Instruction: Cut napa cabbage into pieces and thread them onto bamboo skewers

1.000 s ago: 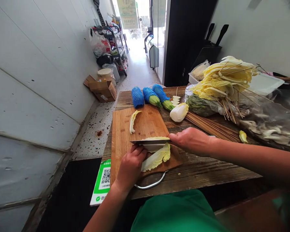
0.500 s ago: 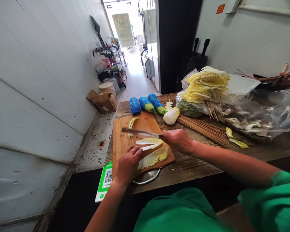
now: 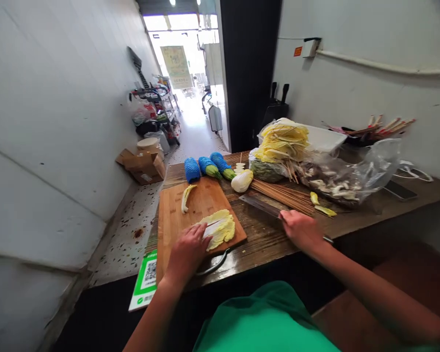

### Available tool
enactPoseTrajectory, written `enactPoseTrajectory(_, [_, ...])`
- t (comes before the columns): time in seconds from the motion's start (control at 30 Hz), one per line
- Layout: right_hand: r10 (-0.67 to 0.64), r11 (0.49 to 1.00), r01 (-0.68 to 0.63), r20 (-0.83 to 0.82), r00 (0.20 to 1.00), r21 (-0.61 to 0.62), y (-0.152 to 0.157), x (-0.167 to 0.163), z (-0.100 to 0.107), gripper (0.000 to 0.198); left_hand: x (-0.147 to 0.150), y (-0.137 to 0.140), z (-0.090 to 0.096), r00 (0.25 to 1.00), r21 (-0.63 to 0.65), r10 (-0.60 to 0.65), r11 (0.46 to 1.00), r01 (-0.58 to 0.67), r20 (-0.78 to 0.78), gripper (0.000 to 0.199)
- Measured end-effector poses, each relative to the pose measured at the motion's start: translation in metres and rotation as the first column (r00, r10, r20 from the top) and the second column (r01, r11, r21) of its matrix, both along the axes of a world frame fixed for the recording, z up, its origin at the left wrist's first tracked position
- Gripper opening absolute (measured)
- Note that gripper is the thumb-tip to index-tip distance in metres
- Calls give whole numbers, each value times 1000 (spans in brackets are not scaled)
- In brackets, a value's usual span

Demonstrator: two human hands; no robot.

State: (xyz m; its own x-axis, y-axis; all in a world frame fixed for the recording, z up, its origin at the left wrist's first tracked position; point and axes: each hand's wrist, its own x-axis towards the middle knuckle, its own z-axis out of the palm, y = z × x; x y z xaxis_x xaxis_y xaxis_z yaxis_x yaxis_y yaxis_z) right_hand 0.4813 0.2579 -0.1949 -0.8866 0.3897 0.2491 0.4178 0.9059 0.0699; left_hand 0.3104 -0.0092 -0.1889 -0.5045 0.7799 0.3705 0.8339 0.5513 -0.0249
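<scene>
The cutting board [image 3: 175, 215] lies along the worktop's [image 3: 267, 242] left edge; right of it, a bare strip follows the near edge. The left hand [image 3: 190, 247] rests palm down, fingers unclenched, on cabbage leaves [image 3: 222, 232] at the board's near end. The right hand [image 3: 302, 231] is wrapped round the knife [image 3: 260, 206] over that strip. Skewers [image 3: 278, 193], a small cabbage [image 3: 242, 181] and blue-netted vegetables [image 3: 206, 167] crowd beyond.
</scene>
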Motion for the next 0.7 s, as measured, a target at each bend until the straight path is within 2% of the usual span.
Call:
enactPoseTrajectory(0.07, [-36,997,40,51,998,-67,-5,-7,-3,25,4,2,-4,999,5,-33,999,33,-11,44])
enactPoseTrajectory(0.17, [-97,991,104,85,992,-80,-8,-20,-9,25,3,0,-16,994,41,-99,994,100,-35,55])
enactPoseTrajectory(0.33, [-80,987,95,116,990,-129,-7,-29,-11,41,-6,-4,-35,981,83,-189,978,193,-51,46])
enactPoseTrajectory(0.43, [-2,986,25,135,991,-166,-4,-26,-3,45,-7,-3,-37,981,118,-189,974,191,-33,45])
enactPoseTrajectory(0.57, [75,981,-41,174,982,-191,-2,-24,14,29,-4,0,-35,987,118,-161,980,159,10,44])
enactPoseTrajectory(0.7, [172,970,-146,125,977,-193,-15,-53,35,31,5,-3,-31,991,115,-128,986,123,35,42])
